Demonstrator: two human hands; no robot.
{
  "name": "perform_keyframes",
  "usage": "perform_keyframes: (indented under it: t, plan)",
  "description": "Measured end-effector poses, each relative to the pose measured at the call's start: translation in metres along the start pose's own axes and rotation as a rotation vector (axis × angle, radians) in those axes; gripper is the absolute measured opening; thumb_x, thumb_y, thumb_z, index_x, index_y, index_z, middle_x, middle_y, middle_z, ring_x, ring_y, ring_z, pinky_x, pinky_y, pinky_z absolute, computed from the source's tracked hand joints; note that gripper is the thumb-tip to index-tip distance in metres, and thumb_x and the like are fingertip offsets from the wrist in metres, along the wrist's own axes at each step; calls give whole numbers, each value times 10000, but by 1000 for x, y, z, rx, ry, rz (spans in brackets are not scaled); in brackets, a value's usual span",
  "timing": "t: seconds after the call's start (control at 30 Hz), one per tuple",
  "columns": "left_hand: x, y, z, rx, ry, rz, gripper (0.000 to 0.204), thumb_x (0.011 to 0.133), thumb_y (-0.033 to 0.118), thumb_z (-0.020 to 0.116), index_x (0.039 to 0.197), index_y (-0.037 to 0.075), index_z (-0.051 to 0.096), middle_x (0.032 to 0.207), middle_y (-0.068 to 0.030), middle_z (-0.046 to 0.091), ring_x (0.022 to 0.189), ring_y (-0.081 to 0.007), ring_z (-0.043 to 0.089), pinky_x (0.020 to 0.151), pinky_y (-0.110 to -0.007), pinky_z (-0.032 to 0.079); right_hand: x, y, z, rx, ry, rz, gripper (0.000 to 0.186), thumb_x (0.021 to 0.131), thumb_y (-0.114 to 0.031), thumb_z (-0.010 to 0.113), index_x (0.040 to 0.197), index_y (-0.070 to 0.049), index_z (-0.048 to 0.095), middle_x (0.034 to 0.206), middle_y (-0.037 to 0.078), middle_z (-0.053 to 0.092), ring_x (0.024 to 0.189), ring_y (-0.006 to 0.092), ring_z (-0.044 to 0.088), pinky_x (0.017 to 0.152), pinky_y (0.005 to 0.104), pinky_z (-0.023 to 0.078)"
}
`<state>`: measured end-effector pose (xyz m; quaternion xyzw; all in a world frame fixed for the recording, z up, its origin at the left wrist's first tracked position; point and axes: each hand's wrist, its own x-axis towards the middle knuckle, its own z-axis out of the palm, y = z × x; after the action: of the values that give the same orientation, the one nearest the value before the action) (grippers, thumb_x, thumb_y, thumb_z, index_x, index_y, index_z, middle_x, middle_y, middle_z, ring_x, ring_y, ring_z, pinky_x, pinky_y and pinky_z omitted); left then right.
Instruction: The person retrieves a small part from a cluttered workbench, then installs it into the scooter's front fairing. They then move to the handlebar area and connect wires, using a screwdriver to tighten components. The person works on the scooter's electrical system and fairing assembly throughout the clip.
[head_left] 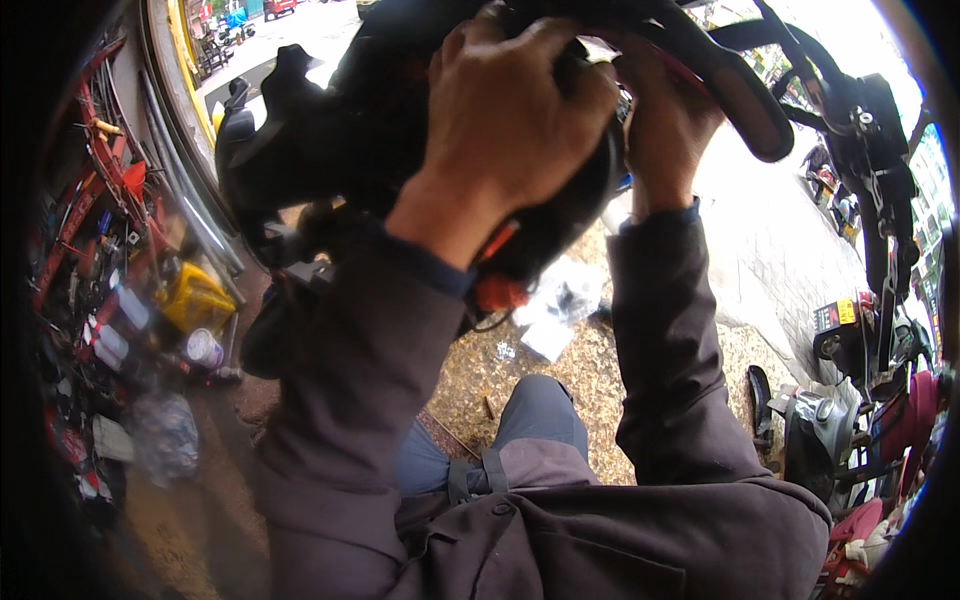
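Observation:
A large dark body of black plastic (350, 130), which looks like part of a motor scooter, fills the upper middle, close in front of me. My left hand (510, 110) lies over its top right part with the fingers bent; what they grip is hidden in the dark. Just to the right, my right hand (668, 135) reaches up beside the body. Its fingers are mostly hidden behind a thick black curved bar (745, 100). An orange-red piece (498, 293) shows below my left wrist, at the lower edge of the black body.
At the left stand a yellow jug (195, 297), a white can (204, 348) and a clear plastic bag (165, 435) among red metal frames. Clear plastic wrapping (565, 290) lies on the ground ahead. To the right are a black battery-like box (835, 325) and scooter parts (820, 425).

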<state>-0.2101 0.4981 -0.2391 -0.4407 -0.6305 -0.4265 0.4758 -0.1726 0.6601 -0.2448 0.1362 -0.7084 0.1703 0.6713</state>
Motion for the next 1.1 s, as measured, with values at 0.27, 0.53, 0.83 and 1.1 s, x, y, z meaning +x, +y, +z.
perform_keyframes:
  t: [0.27, 0.53, 0.83, 1.1]
  plan:
    - [-68, 37, -54, -437, -62, -1, 499, 745, 192, 690, 1154, -84, 613, 1214, -364, 532, 1124, -493, 533, 1001, -541, 438, 4, -16, 10, 724, 217, 444, 172, 887, 50, 648, 1056, 75, 670, 938, 163, 716, 784, 231, 705, 685, 341, 605]
    - [-89, 39, -88, -909, -301, -277, 413, 773, 77, 731, 1158, -41, 641, 1180, -256, 608, 962, -349, 687, 771, -364, 591, -19, 22, -35, -35, -109, 477, 215, 921, -2, 627, 1134, 10, 654, 1058, 102, 697, 886, 188, 670, 812, 339, 551]
    - [-67, 28, -202, -723, -713, -768, 358, 839, 163, 684, 1155, 1, 640, 1057, -188, 647, 923, -364, 663, 798, -410, 551, -44, -19, -87, 244, -129, 1007, 520, 957, -220, 652, 1345, 90, 496, 1370, 179, 548, 1248, 260, 531, 1075, 362, 383]
    - [-24, 49, -479, -148, -499, -1520, 364, 906, 262, 670, 1171, 13, 663, 999, -168, 721, 881, -265, 707, 798, -374, 555, -77, -227, -105, 402, -624, 2445, 320, 953, -247, 493, 652, -198, 397, 549, -33, 328, 434, 130, 370, 414, 277, 306]
